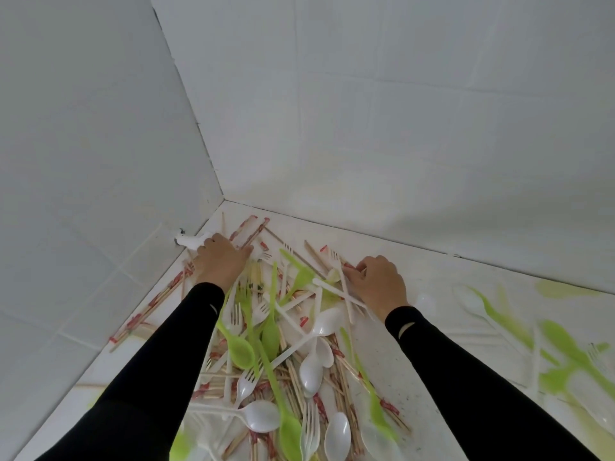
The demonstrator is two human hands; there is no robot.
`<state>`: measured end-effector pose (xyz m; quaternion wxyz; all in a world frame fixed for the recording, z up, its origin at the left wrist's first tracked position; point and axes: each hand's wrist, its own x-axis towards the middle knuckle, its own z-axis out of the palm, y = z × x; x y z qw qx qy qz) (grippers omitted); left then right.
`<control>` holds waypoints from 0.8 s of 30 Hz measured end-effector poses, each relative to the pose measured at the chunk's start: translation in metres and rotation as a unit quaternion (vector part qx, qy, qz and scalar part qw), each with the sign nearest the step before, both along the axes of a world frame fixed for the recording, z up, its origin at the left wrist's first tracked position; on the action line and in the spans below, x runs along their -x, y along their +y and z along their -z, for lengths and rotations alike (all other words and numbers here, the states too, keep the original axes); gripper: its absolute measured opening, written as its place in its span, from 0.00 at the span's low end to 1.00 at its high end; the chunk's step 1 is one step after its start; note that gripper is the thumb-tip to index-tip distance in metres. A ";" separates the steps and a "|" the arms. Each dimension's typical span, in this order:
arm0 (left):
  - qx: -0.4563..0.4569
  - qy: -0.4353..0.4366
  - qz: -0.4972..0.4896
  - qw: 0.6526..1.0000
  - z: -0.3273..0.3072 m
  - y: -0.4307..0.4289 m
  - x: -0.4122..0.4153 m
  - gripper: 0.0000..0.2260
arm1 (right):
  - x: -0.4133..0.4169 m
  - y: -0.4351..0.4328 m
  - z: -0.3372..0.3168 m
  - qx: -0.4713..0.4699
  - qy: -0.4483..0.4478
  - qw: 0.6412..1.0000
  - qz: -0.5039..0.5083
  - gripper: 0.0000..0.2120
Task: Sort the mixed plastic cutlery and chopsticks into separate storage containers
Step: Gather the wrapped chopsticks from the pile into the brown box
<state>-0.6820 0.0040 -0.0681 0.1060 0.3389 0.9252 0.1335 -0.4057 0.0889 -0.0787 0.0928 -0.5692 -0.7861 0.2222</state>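
Both palms are hidden. The left hand (221, 259) lies flat, fingers straight, on wrapped chopsticks (248, 231). The right hand (379, 281) curls over the cutlery pile (270, 331), grasp unclear.

Saw black sleeves (159, 361), a pale curved mark near each cuff. Found lime-green spoons (241, 351) jumbled with white spoons (311, 369) and white forks (246, 384), tan chopsticks (296, 387) in white wrappers (244, 224) printed red. Behind, noted white tiled walls (399, 111) with pale grout.

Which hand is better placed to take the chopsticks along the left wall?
Left, probably. The left hand lies beside those chopsticks; the right hand is across the pile, farther from the wall.
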 end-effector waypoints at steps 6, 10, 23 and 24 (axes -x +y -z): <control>-0.025 -0.042 0.029 0.998 0.003 0.012 -0.013 0.15 | 0.015 -0.008 -0.006 0.065 0.056 0.995 -0.053 0.09; 0.042 -0.021 0.069 0.997 0.001 0.014 -0.016 0.10 | 0.014 -0.007 -0.012 0.144 0.030 0.987 -0.063 0.10; -0.259 -0.235 0.093 0.932 -0.040 0.001 -0.028 0.04 | 0.001 -0.021 -0.025 0.194 0.117 0.974 0.020 0.08; -0.287 -0.254 0.097 0.919 -0.046 -0.001 -0.028 0.04 | 0.002 -0.023 -0.024 0.207 0.119 0.971 0.021 0.08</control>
